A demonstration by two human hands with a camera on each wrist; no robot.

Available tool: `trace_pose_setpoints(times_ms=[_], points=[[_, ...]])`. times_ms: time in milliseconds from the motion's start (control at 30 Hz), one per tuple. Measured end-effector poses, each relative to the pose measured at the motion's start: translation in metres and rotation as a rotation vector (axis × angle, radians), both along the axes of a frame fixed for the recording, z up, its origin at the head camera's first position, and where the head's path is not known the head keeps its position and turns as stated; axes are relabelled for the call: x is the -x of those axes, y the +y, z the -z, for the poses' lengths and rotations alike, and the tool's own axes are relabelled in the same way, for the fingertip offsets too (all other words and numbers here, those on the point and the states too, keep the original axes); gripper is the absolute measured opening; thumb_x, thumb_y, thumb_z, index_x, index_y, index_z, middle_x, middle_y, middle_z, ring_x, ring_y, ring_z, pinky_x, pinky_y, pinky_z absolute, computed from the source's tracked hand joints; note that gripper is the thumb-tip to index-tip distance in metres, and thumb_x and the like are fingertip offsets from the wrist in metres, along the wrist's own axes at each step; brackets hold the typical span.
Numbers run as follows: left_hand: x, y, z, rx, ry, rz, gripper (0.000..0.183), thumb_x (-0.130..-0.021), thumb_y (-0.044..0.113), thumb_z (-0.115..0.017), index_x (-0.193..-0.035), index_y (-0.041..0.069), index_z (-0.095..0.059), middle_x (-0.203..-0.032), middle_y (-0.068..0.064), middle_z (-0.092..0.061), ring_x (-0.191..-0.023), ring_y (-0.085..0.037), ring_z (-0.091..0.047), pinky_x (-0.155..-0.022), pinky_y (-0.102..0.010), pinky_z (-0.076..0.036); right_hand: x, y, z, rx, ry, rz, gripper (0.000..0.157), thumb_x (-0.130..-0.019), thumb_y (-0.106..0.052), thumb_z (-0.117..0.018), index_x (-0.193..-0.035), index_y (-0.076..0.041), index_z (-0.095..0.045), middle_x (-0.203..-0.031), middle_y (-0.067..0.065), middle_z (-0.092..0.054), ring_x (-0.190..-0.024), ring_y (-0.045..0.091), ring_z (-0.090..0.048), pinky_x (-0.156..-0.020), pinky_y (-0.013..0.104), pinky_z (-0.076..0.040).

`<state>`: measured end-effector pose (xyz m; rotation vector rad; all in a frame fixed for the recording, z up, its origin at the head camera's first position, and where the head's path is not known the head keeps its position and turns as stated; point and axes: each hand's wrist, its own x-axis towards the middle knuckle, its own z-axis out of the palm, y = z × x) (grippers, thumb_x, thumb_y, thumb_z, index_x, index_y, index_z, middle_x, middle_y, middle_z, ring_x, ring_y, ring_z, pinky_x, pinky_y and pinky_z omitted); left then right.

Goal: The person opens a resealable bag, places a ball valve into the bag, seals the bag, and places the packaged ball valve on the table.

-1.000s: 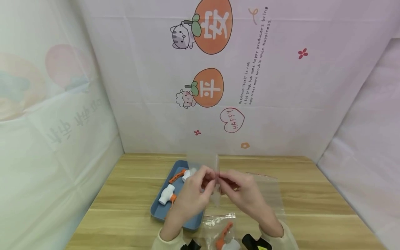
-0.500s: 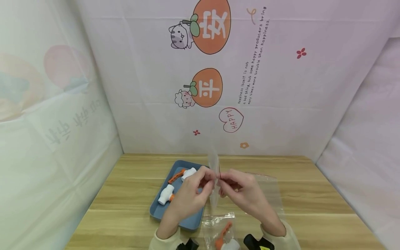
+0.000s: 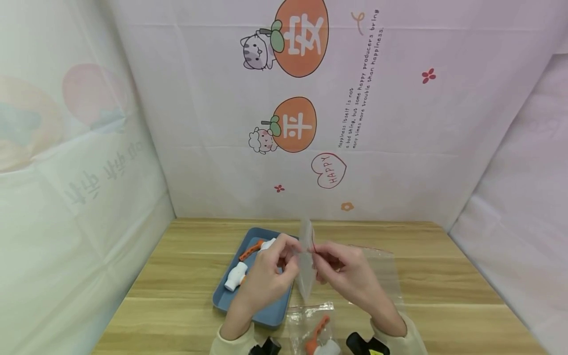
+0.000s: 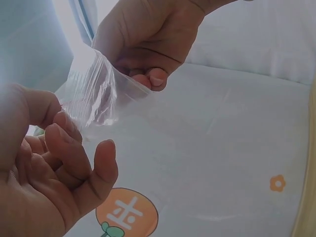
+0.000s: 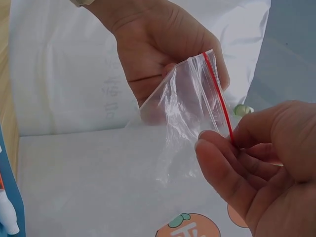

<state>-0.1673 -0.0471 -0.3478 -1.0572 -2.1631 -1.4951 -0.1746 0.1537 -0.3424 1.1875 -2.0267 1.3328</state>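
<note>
One bag (image 3: 305, 278) between left hand (image 3: 268, 273) and right hand (image 3: 343, 268) — rim (image 5: 220, 97) in right's pinch; left's grip unclear

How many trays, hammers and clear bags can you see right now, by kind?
Tray: 1
Hammers: 3 (far hammer and near hammer in the tray, bagged hammer)
Clear bags: 3 (held bag, hammer's bag, flat bag at right, possibly stacked)
Visible total: 7
</note>
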Motion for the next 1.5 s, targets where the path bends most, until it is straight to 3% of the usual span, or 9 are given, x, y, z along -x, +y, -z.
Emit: trace_pose_setpoints(times_ms=[300,533,800,1033,1200,1300,1500], points=[[-0.001,0.0,-0.001,0.018,-0.028,-0.051,0.025,-0.09,-0.008,-0.048,-0.11,0.007,-0.054,-0.066,0.004,-0.045,-0.056,0.0,-0.04,-0.053,-0.018,-0.039,0.001,0.005,0.002,-0.004,-0.044,0.099,0.019,-0.09,0.009,-0.061,-0.093,-0.008,-0.068,-0.063,-0.001,-0.062,-0.046,0.006,-0.056,-0.043,0.015,-0.046],[0.0,-0.002,-0.001,0.015,-0.065,-0.083,0.029,-0.091,-0.008,-0.046,-0.111,0.011,-0.055,-0.066,0.005,-0.045,-0.054,-0.001,-0.04,-0.052,-0.019,-0.039,0.004,0.008,0.003,0.025,0.012,0.12,0.018,-0.086,0.014,-0.063,-0.095,-0.002,-0.068,-0.065,0.004,-0.064,-0.046,0.008,-0.056,-0.043,0.014,-0.046],[0.002,-0.006,-0.001,0.018,-0.098,-0.191,0.031,-0.088,-0.007,-0.046,-0.108,0.013,-0.058,-0.061,0.006,-0.043,-0.046,0.0,-0.033,-0.043,-0.018,-0.029,0.007,0.015,0.0,0.003,-0.005,0.187,0.014,-0.088,0.009,-0.065,-0.091,-0.004,-0.068,-0.063,0.002,-0.064,-0.046,0.005,-0.056,-0.042,0.014,-0.045],[0.004,-0.015,-0.002,0.056,-0.124,-0.304,0.031,-0.089,-0.004,-0.046,-0.108,0.017,-0.059,-0.059,0.009,-0.042,-0.044,-0.002,-0.032,-0.044,-0.019,-0.031,0.011,0.021,-0.001,-0.073,-0.066,0.259,0.012,-0.092,0.004,-0.062,-0.093,-0.008,-0.063,-0.065,-0.001,-0.064,-0.05,0.003,-0.058,-0.045,0.016,-0.048],[0.004,-0.018,-0.005,0.08,-0.15,-0.343,0.03,-0.089,-0.003,-0.047,-0.107,0.017,-0.06,-0.059,0.008,-0.043,-0.045,-0.002,-0.033,-0.044,-0.019,-0.031,0.014,0.025,0.0,-0.111,-0.101,0.281,0.013,-0.093,0.004,-0.06,-0.092,-0.009,-0.062,-0.066,-0.001,-0.065,-0.053,0.004,-0.062,-0.046,0.018,-0.05],[0.002,-0.016,-0.006,0.132,-0.1,-0.38,0.026,-0.087,-0.003,-0.05,-0.104,0.014,-0.062,-0.057,0.01,-0.039,-0.043,0.0,-0.029,-0.043,-0.018,-0.028,0.017,0.026,0.002,-0.137,-0.115,0.312,0.016,-0.091,0.006,-0.06,-0.092,-0.009,-0.061,-0.068,-0.001,-0.066,-0.056,0.004,-0.063,-0.048,0.019,-0.051],[-0.004,-0.01,-0.004,0.279,0.152,-0.571,0.017,-0.08,-0.002,-0.056,-0.092,0.008,-0.064,-0.05,0.014,-0.026,-0.042,0.006,-0.015,-0.041,-0.012,-0.014,0.021,0.021,0.004,-0.259,-0.138,0.389,0.01,-0.092,0.001,-0.06,-0.092,-0.008,-0.061,-0.071,-0.003,-0.067,-0.061,-0.001,-0.061,-0.048,0.017,-0.048]])
